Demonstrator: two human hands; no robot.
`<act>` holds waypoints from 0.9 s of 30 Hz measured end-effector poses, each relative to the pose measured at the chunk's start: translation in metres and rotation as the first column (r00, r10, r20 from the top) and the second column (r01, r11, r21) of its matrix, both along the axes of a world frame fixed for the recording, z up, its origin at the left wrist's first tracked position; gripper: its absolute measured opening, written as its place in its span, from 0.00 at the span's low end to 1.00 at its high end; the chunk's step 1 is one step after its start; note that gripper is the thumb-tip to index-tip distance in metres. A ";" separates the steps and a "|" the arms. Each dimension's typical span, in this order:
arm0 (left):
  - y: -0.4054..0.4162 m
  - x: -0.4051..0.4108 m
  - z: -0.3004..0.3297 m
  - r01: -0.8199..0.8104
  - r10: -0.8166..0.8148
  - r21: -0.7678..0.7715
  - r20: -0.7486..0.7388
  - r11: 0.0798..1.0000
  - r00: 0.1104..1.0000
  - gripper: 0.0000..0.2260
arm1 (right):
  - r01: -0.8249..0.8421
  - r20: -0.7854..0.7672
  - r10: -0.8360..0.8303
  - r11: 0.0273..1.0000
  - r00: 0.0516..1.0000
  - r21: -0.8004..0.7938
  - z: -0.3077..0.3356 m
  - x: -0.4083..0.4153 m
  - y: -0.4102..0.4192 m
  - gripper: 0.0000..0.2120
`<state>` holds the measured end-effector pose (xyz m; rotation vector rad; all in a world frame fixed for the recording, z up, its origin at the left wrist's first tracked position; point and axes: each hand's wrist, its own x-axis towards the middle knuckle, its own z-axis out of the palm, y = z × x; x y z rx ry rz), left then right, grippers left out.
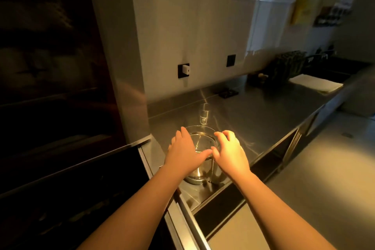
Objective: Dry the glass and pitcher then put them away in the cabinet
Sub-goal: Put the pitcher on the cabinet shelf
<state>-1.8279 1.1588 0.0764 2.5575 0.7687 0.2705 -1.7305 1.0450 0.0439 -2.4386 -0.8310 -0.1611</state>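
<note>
Two hands, left hand and right hand, lie spread, fingers relaxed, over a glass pitcher on a steel counter, a glass just behind.

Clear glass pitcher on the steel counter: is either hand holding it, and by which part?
Neither grips it. The left hand and right hand lie spread over the clear glass pitcher by its rim; contact cannot be told.

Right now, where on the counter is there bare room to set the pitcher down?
Bare steel lies right of the pitcher, between the small glass and the white cloth. It is crowded at the counter's left end, where the left hand and right hand flank the pitcher.
</note>
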 end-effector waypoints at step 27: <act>0.016 0.058 -0.031 -0.222 0.188 -0.226 -0.162 0.949 0.969 0.50 | 0.129 -0.359 -0.044 0.967 0.932 0.218 -0.078 0.020 0.005 0.12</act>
